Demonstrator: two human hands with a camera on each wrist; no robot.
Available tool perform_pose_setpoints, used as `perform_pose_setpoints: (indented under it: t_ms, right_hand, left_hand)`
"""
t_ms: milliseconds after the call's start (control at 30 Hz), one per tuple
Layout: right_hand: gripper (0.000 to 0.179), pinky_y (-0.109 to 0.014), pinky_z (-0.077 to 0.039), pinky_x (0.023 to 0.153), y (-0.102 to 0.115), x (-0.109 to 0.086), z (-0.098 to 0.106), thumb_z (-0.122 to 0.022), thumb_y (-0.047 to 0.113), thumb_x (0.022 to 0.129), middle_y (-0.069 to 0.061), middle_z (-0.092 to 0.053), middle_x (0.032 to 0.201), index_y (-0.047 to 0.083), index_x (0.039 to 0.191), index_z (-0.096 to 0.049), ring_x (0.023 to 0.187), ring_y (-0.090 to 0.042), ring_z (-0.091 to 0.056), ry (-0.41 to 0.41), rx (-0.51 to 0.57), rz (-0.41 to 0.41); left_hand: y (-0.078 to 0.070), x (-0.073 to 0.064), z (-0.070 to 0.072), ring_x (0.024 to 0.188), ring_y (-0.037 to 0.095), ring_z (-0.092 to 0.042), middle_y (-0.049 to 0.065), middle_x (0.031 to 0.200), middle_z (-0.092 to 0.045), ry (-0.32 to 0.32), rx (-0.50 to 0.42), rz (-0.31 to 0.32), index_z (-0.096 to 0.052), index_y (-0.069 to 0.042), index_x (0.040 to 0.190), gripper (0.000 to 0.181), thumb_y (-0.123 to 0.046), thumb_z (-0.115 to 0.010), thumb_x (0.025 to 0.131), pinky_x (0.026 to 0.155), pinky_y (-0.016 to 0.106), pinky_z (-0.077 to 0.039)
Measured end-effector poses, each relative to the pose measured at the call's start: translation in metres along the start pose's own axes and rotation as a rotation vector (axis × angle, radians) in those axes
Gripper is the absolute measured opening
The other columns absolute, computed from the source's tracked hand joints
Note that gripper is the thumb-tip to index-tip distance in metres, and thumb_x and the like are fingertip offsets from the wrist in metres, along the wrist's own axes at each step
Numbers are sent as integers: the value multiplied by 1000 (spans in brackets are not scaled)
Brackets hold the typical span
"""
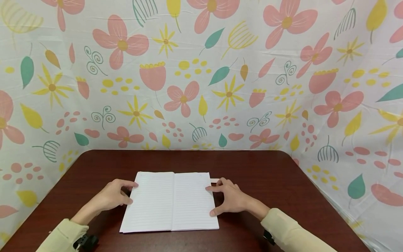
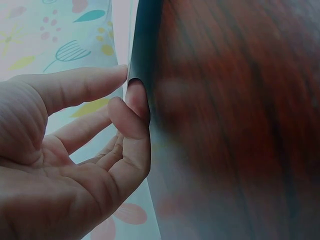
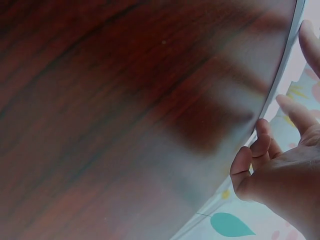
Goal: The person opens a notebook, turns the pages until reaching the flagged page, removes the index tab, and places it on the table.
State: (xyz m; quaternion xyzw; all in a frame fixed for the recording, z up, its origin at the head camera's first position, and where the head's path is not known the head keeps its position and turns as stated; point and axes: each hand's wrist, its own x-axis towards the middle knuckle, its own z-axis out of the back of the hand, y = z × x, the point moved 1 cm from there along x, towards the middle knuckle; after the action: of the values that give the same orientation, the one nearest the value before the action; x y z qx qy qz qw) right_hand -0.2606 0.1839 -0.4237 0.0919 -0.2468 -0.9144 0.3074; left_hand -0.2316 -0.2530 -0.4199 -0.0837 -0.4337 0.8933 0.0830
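Observation:
An open notebook with lined white pages (image 1: 154, 203) lies flat on the dark wooden table. At its left edge, my left hand (image 1: 113, 194) has the thumb on the page and a finger against the edge's underside. The left wrist view shows this pinch on the thin dark cover (image 2: 145, 45). My right hand (image 1: 233, 197) rests at the opposite edge, thumb and index finger spread on the right page. Its other fingers bend beside that edge, near the tabletop, in the right wrist view. A short pale strip (image 1: 214, 180) juts from the notebook's upper right side.
The reddish-brown table (image 1: 252, 164) has rounded far corners. Behind and around it hangs a white cloth (image 1: 195, 136) printed with flowers and leaves. Dark wrist devices (image 1: 85, 242) show by the cuffs of the pale sleeves (image 1: 289, 227).

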Motion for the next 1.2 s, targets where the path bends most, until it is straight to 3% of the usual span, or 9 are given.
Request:
perform_pose_setpoints:
  t_ms: [1200]
  right_hand:
    - [85,-42,-31,79,11,8,-8,-95,49,74,-4,-49,120,15,146,-66,110,-23,-43,-27,-18,20]
  left_hand:
    - [-1,-1,0,69,23,-64,15,111,-62,-6,2,5,-68,8,131,53,8,-82,80,62,38,-52]
